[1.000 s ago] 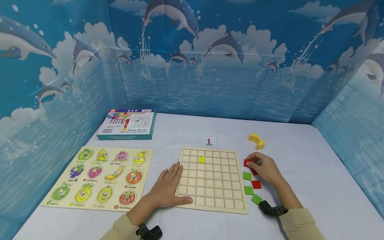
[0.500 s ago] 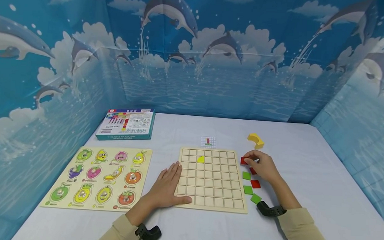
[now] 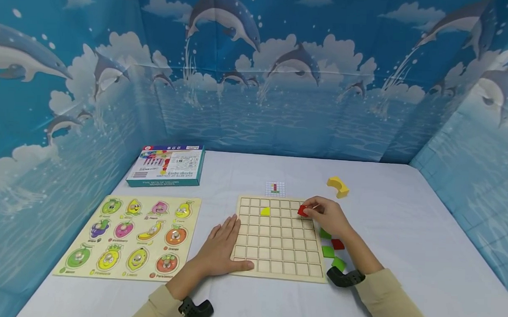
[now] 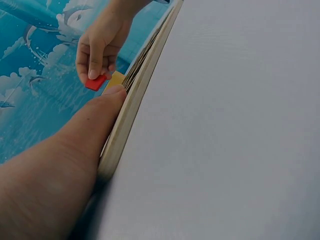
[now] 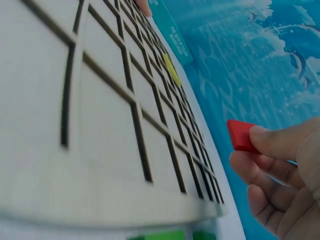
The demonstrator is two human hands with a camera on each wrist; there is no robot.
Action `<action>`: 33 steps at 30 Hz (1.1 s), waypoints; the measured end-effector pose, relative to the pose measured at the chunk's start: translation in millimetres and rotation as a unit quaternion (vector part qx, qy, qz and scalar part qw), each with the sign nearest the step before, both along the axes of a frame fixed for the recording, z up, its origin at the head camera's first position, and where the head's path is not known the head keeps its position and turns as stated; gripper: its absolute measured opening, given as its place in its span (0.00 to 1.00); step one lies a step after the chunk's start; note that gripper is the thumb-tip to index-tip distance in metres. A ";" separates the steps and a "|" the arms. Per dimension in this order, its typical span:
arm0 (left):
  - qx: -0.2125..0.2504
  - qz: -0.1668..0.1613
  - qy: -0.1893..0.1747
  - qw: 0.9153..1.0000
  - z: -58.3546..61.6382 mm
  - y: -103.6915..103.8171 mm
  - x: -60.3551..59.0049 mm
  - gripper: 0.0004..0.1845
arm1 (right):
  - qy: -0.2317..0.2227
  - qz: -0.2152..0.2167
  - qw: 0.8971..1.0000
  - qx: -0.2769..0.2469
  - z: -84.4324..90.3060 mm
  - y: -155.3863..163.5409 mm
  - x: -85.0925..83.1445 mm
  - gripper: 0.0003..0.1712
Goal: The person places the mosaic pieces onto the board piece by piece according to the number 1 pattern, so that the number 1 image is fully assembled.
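Thumb and fingertips of my right hand (image 3: 330, 219) pinch a red square tile (image 3: 302, 210) over the upper right part of a wooden grid board (image 3: 272, 241). In the right wrist view the red tile (image 5: 241, 135) is clear of the board, its corner sticking out past the thumb. My left hand (image 3: 218, 248) rests spread on the board's left side, its thumb (image 4: 102, 107) lying along the near edge. A yellow piece (image 3: 265, 211) with one cut-off corner sits in a cell near the board's top. Behind the board lies a small grid card (image 3: 275, 189) with a coloured pattern.
Right of the board lie green tiles (image 3: 328, 251) and another red tile (image 3: 337, 244), partly beside my forearm. A yellow arch block (image 3: 338, 186) lies farther back. At left are a fruit puzzle board (image 3: 127, 240) and a box (image 3: 166, 166).
My right hand has picked up the red tile from beside the board and carried it left over the grid. My left hand has stayed in place.
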State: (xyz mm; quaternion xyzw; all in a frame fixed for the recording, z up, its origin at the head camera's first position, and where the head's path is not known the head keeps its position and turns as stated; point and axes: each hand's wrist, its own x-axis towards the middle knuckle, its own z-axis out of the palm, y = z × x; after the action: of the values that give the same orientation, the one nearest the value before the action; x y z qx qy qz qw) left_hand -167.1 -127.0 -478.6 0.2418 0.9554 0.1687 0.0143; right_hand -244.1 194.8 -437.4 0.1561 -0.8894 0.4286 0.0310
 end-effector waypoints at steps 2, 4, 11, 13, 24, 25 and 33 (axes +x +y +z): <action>0.002 -0.001 0.000 1.000 0.1 0.1 -0.4 0.63 | 0.002 0.011 1.000 -0.001 2.2 -6.5 -0.8 0.09; 0.002 -0.001 -0.001 1.000 0.1 0.1 -0.8 0.63 | 0.000 0.020 1.000 -0.002 3.6 -12.0 -1.9 0.09; 0.002 -0.001 0.002 1.000 0.2 0.4 -0.8 0.63 | -0.017 0.041 0.999 -0.010 4.9 -27.6 -8.1 0.07; 0.001 0.000 0.003 1.000 0.1 0.5 -0.5 0.63 | -0.020 0.048 0.998 -0.016 5.4 -32.4 -10.0 0.07; 0.005 -0.001 -0.001 1.000 -0.1 1.3 -0.5 0.63 | -0.032 0.073 0.997 -0.022 3.2 -51.3 -18.4 0.05; 0.003 0.000 -0.002 1.000 -0.2 1.3 -0.6 0.63 | -0.032 0.075 0.996 -0.021 3.1 -52.6 -18.9 0.05; -0.002 0.004 -0.002 1.000 -0.5 1.1 -0.5 0.63 | -0.031 0.092 0.995 -0.007 0.0 -61.6 -24.3 0.04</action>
State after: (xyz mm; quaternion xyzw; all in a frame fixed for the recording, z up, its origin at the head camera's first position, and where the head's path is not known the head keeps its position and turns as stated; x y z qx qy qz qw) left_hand -167.7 -125.9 -479.1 0.2372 0.9569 0.1668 0.0156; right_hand -268.5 133.3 -437.4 0.2242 -0.8685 0.4407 -0.0348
